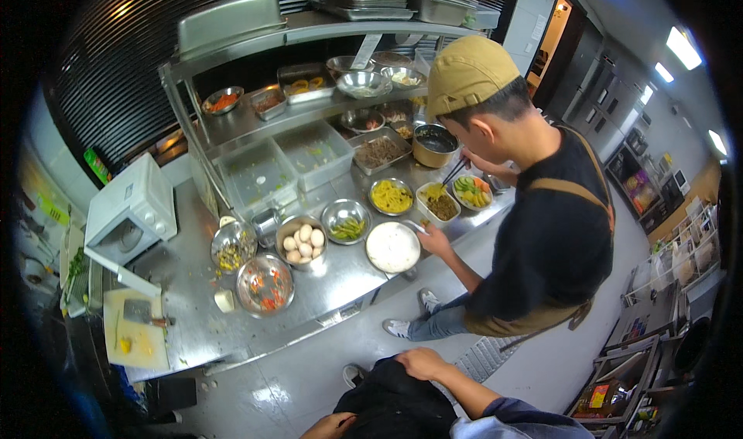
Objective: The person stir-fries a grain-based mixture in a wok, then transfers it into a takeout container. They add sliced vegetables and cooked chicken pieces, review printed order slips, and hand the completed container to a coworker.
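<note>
At the bottom of the view, my right hand (426, 363) has its fingers curled on black cloth (395, 401), which hangs over my front like an apron. My left hand (329, 427) lies against the other side of that cloth, cut off by the lower rim, so its fingers are mostly hidden. Before me a co-worker (545, 218) in a tan cap leans over the steel counter (342, 276). One of that person's hands works black chopsticks (454, 173) in a rectangular food container (439, 215). The other hand grips the handle of a white-topped round pan or lid (393, 247).
A steel bowl of eggs (300, 243) stands among several food bowls. Further left are a cleaver (139, 310) on a cutting board (130, 343) and a white microwave (129, 218) with its door ajar. Shelves (296, 114) rise behind; a floor grate (482, 360) lies beside my feet.
</note>
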A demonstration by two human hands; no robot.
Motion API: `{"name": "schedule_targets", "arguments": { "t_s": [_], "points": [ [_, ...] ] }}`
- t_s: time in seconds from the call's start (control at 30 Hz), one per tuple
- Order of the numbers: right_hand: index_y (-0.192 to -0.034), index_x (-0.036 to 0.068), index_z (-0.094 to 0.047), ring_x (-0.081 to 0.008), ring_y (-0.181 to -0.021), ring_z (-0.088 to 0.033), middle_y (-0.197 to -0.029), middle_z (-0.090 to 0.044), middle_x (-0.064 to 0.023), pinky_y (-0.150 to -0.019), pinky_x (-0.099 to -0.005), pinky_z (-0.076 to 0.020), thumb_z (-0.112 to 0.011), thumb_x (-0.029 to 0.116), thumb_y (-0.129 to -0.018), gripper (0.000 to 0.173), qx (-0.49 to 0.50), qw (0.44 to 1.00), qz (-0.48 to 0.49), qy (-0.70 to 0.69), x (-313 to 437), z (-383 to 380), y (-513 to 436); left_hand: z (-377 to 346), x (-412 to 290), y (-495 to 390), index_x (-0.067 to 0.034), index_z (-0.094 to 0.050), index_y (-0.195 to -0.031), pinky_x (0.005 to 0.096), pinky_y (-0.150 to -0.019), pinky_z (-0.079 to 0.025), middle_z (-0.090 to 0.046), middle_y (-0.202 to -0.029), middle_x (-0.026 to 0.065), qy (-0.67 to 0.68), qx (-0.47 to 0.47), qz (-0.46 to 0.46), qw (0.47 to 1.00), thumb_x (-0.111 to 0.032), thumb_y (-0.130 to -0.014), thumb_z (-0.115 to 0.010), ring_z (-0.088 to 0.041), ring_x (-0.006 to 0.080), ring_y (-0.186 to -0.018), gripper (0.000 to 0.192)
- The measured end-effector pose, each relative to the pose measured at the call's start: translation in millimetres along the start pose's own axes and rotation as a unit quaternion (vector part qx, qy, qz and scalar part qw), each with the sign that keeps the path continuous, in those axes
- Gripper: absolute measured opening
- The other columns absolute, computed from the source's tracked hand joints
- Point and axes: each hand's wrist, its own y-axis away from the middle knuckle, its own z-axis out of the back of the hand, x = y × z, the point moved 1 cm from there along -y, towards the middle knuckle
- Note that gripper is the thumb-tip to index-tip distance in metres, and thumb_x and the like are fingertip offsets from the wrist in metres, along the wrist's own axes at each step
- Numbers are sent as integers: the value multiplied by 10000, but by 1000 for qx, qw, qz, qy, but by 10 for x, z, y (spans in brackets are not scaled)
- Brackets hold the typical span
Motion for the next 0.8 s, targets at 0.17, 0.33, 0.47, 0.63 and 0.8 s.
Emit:
{"name": "schedule_targets", "arguments": {
  "t_s": [0.17, 0.33, 0.47, 0.63, 0.8],
  "points": [
    [-1367, 101, -443, -382, -933, -590, -998, -617, -212, -836, -439, -472, -497, 48, -862, 511, -160, 939, 215, -215, 1252, 1282, -913, 625, -803, 313, -59, -459, -1363, 338, -1065, -324, -496, -1335, 153, 237, -62, -139, 959, -368, -986, -467, -444, 250, -1264, 488],
    [-1386, 46, -396, -232, -1253, -467, -1360, -491, -133, -1027, -365, -379, -535, 5, -848, 557, -470, 714, 297, -425, 1103, 2988, -2296, 1190, -1466, 304, -44, -429, -1389, 333, -1095, -273, -471, -1373, 142, 410, -41, -142, 900, -400, -969, -489, -389, 241, -1308, 553],
    [-1380, 27, -385, -213, -1125, -522, -1283, -512, -106, -913, -307, -453, -517, 8, -887, 511, -603, 484, 260, -579, 558, 4791, -3544, 1608, -1625, 162, -42, -458, -1364, 327, -1017, -370, -479, -1368, 135, 420, -125, -54, 897, -353, -949, -531, -467, 230, -1237, 524],
    [-1424, 45, -317, -257, -1287, -395, -1430, -393, -130, -1034, -411, -340, -523, 190, -919, 565, -706, 352, 205, -579, -855, 6503, -4245, 2501, -1894, -592, -41, -462, -1357, 334, -1001, -381, -490, -1352, 141, 333, -172, -32, 927, -346, -946, -532, -481, 240, -1218, 516],
    [-1443, 83, -297, -255, -1330, -348, -1481, -323, -104, -1048, -446, -276, -520, 312, -914, 618, -714, 358, 236, -553, -1456, 7131, -4506, 2988, -1952, -1005, -41, -467, -1351, 341, -986, -392, -502, -1336, 147, 309, -214, 12, 927, -338, -944, -532, -494, 249, -1200, 508]
  ]
}}
